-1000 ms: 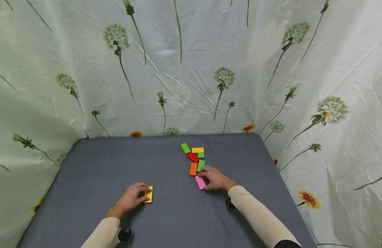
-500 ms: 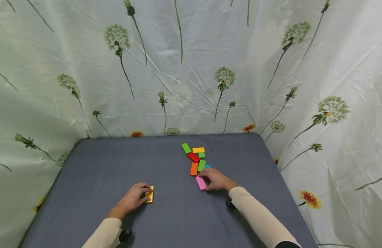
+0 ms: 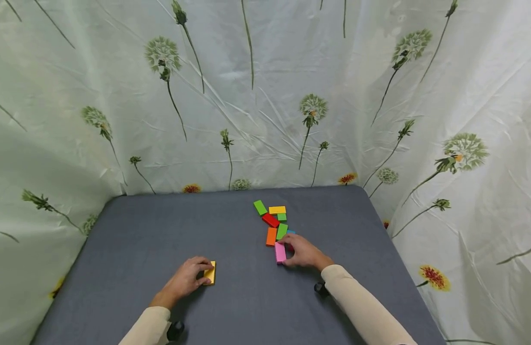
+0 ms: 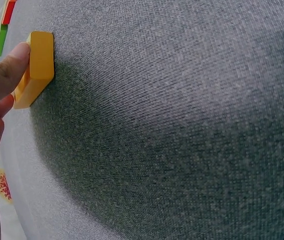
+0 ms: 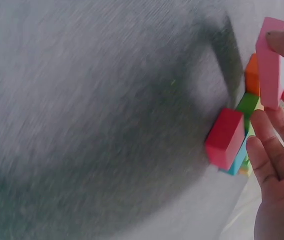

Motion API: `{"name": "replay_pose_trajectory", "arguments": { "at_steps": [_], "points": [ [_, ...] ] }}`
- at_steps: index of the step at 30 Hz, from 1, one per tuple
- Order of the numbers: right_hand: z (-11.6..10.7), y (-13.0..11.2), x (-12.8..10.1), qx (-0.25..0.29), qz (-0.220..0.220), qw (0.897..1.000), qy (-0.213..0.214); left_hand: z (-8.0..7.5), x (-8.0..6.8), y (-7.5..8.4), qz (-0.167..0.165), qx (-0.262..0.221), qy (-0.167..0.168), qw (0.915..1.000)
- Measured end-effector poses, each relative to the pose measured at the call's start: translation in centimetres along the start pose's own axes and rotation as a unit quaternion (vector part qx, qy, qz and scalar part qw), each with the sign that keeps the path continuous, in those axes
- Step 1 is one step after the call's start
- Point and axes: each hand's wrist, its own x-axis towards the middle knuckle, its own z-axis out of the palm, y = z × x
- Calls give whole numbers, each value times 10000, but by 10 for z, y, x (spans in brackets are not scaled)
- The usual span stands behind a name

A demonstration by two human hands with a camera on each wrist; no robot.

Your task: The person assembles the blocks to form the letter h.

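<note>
Grey cloth-covered table (image 3: 132,239), backed and flanked by a pale curtain (image 3: 257,96) printed with dandelion heads and small red flowers.

Pink block (image 3: 280,252) lying lengthwise at the near end of the block cluster, right of the table's middle, just short of the orange block (image 3: 271,236). Pinched by the right hand (image 3: 305,252), fingers curled round it: fingertips on its far side, thumb toward the near end. Seen in the right wrist view too, pink block (image 5: 271,61) raised on edge between a fingertip above and the other fingers (image 5: 269,150) below.

Yellow block (image 3: 210,273) lying flat on the near left part of the table, well apart from the cluster. Held at its left edge by the left hand (image 3: 185,280), fingers bent over the top and thumb at the near side. Confirmed from the left wrist: thumb pressed against the side of the yellow block (image 4: 36,67), remaining fingers mostly out of frame.

Beyond the pink block, a loose heap: orange beside a green block (image 3: 281,231), a sliver of blue block (image 3: 291,232) touching the right hand's fingertips, then a red block (image 3: 270,220) set aslant, a second yellow piece (image 3: 277,210) lying crosswise, another green one (image 3: 260,207) furthest left and back.

Cream sleeves (image 3: 360,306) on both forearms.
</note>
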Motion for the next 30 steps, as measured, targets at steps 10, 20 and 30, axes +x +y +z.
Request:
{"name": "replay_pose_trajectory", "arguments": {
  "at_steps": [10,20,30],
  "points": [
    [12,-29,22,196,-135,9993,300,-1,-2,1,0,65,131,9999],
    [26,-59,58,245,-526,9980,235,3,-4,-2,99,-33,378,9992],
    [37,-89,92,313,-482,9982,195,1,1,0,-263,-7,100,9996]
  ]
}}
